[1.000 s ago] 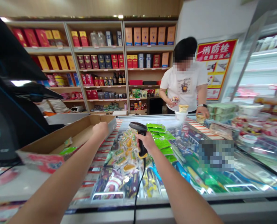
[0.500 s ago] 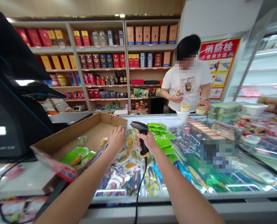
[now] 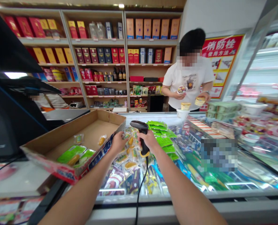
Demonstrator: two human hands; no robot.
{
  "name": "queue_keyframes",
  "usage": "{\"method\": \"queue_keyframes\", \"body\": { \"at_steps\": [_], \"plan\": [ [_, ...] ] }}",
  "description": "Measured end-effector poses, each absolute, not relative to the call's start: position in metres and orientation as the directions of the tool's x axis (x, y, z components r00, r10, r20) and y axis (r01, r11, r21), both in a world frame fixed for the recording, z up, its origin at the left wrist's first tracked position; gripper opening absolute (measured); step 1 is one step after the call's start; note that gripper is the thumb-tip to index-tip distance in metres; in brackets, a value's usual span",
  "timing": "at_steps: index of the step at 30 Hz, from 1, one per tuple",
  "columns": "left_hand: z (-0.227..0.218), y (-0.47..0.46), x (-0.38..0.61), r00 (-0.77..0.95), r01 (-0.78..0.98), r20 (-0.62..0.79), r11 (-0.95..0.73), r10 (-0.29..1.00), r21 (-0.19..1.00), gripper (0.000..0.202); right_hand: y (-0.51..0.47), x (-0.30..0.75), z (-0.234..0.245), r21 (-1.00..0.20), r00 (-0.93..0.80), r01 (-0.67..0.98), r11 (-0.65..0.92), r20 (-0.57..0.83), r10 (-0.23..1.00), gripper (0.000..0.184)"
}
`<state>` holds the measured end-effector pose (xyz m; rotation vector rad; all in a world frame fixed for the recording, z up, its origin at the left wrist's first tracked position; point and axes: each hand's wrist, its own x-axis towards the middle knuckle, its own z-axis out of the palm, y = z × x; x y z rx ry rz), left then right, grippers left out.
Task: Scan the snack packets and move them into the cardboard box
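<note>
My right hand [image 3: 147, 139] is wrapped round the handle of a black barcode scanner [image 3: 139, 125], held upright over the glass freezer top with its cord running down toward me. My left hand [image 3: 119, 142] is at the near side of a pile of small clear snack packets [image 3: 130, 150] with yellow contents. Its fingers are curled in on one of these packets at the pile's edge. Left of this hand stands an open cardboard box [image 3: 89, 123]. In it lie green snack bags [image 3: 71, 153] and a few small packets, one yellow packet [image 3: 102, 140] among them.
Green bags [image 3: 164, 140] lie stacked right of the scanner. A black checkout screen [image 3: 7, 93] stands at the left. Across the counter a person [image 3: 188, 75] in a white T-shirt holds tubs near a white tub [image 3: 183, 113]. Green cartons [image 3: 223, 109] stand at the right.
My left hand has moved from the box's right rim down to the packet pile. My right hand keeps hold of the scanner. The person opposite has lifted a yellow tub slightly.
</note>
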<state>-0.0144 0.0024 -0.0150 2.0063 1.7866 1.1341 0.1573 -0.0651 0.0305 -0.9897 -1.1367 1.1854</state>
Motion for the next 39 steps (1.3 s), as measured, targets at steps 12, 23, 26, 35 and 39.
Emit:
{"method": "queue_keyframes", "body": {
  "at_steps": [12,23,26,35,39],
  "plan": [
    [-0.022,-0.004,-0.001,-0.276,0.107,0.419,-0.405,0.865,0.908,0.02,-0.074,0.175,0.049,-0.983,-0.041,-0.141,-0.117,-0.112,0.993,0.015],
    [-0.026,-0.007,0.005,-0.339,-0.009,0.553,-0.59,0.761,0.807,0.027,-0.077,0.175,0.05,-0.975,-0.101,-0.141,-0.173,-0.16,0.982,0.013],
    [-0.026,-0.009,0.006,-0.336,-0.005,0.556,-0.591,0.761,0.806,0.025,-0.073,0.175,0.047,-0.975,-0.1,-0.139,-0.175,-0.162,0.982,0.012],
    [0.022,-0.037,-0.006,-0.2,0.403,0.763,-0.659,0.614,0.636,0.011,-0.084,0.163,0.053,-0.987,-0.141,-0.145,-0.066,-0.046,0.989,0.011],
    [0.078,-0.064,-0.04,-0.181,0.671,0.816,-0.537,0.549,0.511,0.013,-0.091,0.144,0.067,-0.983,-0.222,-0.184,0.005,0.046,0.974,0.015]
  ]
}}
